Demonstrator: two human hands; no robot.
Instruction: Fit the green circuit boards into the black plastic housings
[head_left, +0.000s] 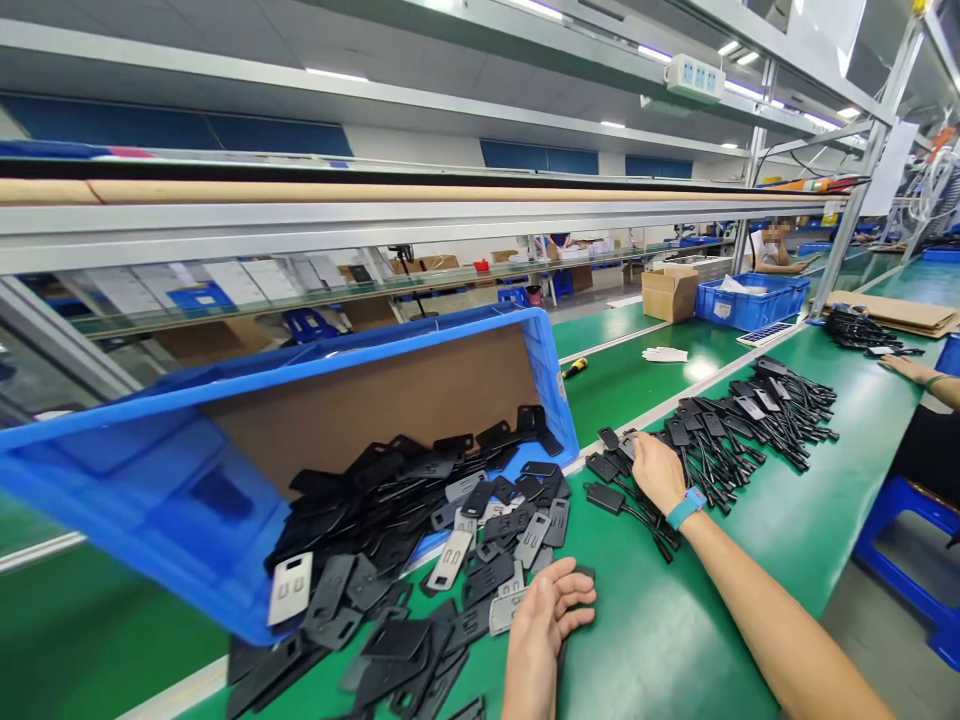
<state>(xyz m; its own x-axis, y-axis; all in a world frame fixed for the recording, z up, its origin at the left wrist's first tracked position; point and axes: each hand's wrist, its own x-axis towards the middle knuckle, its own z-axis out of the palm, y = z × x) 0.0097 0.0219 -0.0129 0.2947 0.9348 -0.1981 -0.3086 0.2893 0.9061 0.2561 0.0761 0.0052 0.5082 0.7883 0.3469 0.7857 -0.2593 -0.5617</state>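
Note:
My left hand (551,610) is low in the middle of the view, fingers loosely curled, beside a heap of black slotted plates (487,580). A dark edge shows past its fingertips and by the wrist; what lies in the palm is hidden. My right hand (658,475), with a blue band at the wrist, has its fingertips closed on a flat black box with cable leads (628,447). That one lies at the near end of a row of similar black cabled boxes (712,425). Another cabled box (604,497) lies just left of my right hand.
A tipped blue crate (551,370) spills plates onto the green bench (660,640). Farther back are a yellow-black screwdriver (575,367), a white glove (665,355), a cardboard box (669,293) and a blue bin (750,305). At right, another person's hand (907,368) rests near a cable bundle (862,328).

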